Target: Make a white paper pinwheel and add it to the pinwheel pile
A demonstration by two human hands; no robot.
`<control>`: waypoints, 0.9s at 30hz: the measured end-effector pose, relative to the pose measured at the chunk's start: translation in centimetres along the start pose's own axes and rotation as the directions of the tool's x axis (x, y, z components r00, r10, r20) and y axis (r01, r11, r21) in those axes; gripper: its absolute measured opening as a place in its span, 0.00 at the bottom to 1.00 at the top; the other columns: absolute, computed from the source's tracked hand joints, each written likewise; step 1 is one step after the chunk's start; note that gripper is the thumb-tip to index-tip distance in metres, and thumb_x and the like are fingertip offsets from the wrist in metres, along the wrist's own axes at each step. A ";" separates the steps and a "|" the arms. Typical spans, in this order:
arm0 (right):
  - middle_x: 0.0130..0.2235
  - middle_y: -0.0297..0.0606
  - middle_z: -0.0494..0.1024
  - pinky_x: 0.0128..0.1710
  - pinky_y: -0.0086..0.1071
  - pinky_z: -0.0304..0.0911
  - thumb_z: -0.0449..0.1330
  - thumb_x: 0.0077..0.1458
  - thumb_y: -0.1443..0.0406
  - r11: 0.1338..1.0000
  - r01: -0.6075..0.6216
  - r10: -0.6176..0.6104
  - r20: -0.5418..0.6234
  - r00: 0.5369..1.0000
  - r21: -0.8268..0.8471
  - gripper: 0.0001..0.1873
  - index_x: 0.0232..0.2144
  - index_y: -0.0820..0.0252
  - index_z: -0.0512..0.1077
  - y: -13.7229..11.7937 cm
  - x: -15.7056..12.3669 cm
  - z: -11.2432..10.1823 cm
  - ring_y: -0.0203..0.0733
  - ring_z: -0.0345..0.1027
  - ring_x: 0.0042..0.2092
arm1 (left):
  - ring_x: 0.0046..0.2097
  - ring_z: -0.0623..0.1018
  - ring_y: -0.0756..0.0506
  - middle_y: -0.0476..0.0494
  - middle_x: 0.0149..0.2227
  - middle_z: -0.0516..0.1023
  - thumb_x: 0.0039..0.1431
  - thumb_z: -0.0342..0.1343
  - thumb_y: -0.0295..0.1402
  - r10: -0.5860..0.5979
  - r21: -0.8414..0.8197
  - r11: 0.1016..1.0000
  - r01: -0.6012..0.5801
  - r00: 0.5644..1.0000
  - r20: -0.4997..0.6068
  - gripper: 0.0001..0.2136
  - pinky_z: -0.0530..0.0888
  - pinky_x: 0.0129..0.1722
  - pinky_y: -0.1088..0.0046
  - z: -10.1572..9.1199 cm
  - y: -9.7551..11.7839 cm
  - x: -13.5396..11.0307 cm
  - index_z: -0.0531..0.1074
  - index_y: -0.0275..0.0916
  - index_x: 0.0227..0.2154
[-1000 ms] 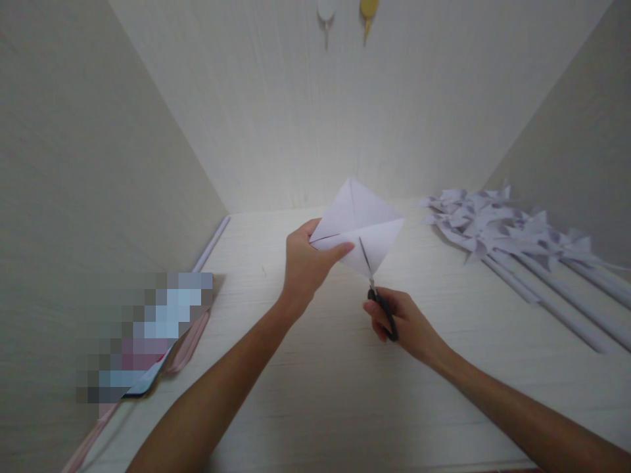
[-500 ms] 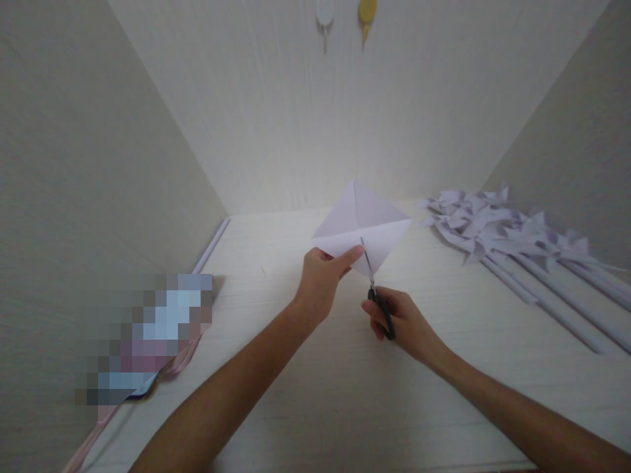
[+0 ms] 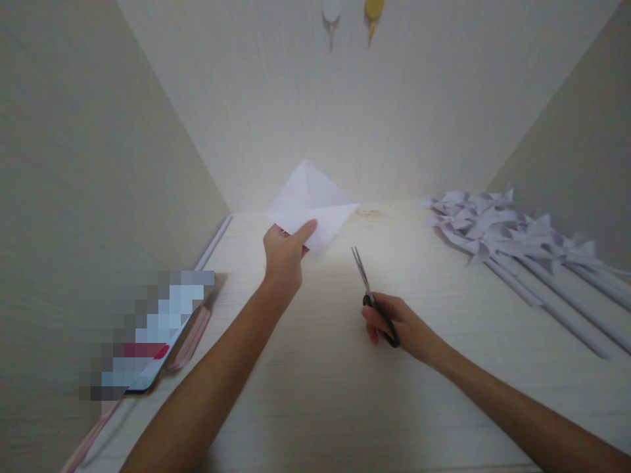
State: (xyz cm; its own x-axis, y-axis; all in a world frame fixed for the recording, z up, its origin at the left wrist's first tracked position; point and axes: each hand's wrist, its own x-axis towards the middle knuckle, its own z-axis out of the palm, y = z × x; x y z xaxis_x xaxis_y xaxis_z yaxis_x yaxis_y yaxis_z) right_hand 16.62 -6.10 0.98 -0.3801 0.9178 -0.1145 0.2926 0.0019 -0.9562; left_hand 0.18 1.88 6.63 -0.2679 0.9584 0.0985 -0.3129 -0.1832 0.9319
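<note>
My left hand [image 3: 284, 253] pinches a creased square of white paper [image 3: 313, 203] by its near corner and holds it up above the white table [image 3: 345, 394], toward the back wall. My right hand [image 3: 394, 325] grips small black-handled scissors [image 3: 371, 292] lower and to the right. Their blades point up and away and stand clear of the paper, with a gap between blade tips and sheet.
A heap of white paper pinwheels [image 3: 493, 226] on rolled paper sticks [image 3: 557, 299] lies at the right. A blurred flat object [image 3: 148, 335] and pink strips [image 3: 190, 341] lie at the left, with a paper roll [image 3: 213, 242] along the left wall. Two hooks [image 3: 352, 13] hang on the back wall.
My left hand has carried the paper up and to the left, away from the scissors, whose blades were in the sheet before. My right hand has stayed almost in place.
</note>
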 end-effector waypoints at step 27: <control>0.18 0.30 0.60 0.20 0.26 0.48 0.50 0.47 0.47 0.999 0.020 -0.019 0.013 1.000 -0.038 0.23 0.20 0.61 0.61 -0.8 -0.1 0.0 0.30 0.52 0.21 | 0.27 0.75 0.48 0.45 0.26 0.76 0.34 0.59 0.27 0.200 0.303 0.916 -0.262 0.954 0.222 0.14 0.71 0.24 0.75 -0.4 1.2 0.2 0.71 0.34 0.30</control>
State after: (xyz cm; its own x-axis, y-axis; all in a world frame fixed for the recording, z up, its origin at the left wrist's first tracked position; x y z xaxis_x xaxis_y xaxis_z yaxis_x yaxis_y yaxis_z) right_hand 16.48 -6.21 1.74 -0.3966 0.9126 -0.0995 0.3179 0.0349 -0.9475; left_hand -0.63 1.78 7.58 -0.1159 0.9266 0.3578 0.0598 -0.3530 0.9337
